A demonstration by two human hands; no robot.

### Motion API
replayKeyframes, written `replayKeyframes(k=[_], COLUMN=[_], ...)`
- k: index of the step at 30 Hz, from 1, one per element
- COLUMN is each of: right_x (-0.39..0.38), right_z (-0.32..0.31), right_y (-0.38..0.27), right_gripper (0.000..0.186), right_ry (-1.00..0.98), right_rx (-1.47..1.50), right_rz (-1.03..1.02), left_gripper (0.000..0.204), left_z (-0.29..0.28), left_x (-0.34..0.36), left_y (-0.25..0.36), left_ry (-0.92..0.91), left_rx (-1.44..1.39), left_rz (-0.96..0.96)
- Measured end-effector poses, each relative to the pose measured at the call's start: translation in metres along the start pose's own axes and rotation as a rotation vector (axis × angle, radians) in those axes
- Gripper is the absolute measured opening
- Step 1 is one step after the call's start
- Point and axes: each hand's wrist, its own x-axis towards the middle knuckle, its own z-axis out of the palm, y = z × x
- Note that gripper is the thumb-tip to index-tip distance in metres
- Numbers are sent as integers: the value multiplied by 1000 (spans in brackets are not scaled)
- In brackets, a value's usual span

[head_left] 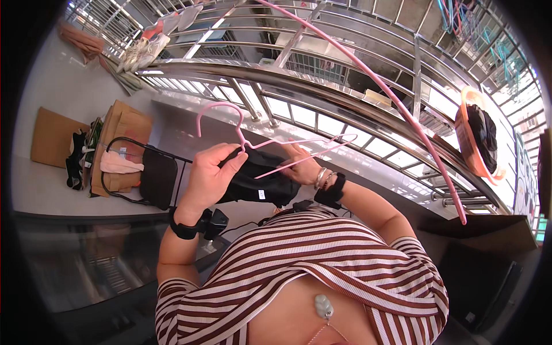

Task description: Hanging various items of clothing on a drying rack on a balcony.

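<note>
A pink clothes hanger (218,105) is held in front of me, its hook pointing up and away. My left hand (208,172) is closed, pinching the hanger's neck between thumb and fingers. Below the hanger hangs a black garment (253,171) with a small white tag; its left part runs up to my left fingers. My right hand (300,165) is closed on the garment's right part, close to the hanger's lower bar. The hanger's right end sticks out bare beyond the cloth. Part of my right fingers is hidden in the black fabric.
Beyond my hands runs a metal railing (230,70), with a long pink pole (374,75) slanting across it. An orange basket (464,138) holding dark cloth hangs at the right. At left stand a black folding chair (158,178) and cardboard (129,123). Shoes (144,52) rest at the upper left.
</note>
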Motion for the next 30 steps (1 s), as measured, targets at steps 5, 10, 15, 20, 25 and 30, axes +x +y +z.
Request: replayKeyframes(k=[5,10,15,20,25,30], right_x=[15,18,35,46,37,33], right_z=[-16,-68,-61,-38,-81,-88], right_y=[-1,-23,-62,-106,-112,-101], right_gripper=[28,38,36,54,60,23], right_ry=[-48,144,69,-136,116,103], right_rx=[-773,-551,-490,-342,-582,-566], right_rz=[277,223,48,-84,-431,-319], left_gripper=[15,16,16,17,16,19], left_z=[-25,-52,-39,7,-3,-15], left_x=[-22,-41,-38,-17,-8,-1], left_y=[-11,-53,-77,-85,-93,-83], left_ry=[65,63,48,85,121,147], left_rx=[152,284,243,95,-70,-274], left_rz=[70,26,4,96,125,99])
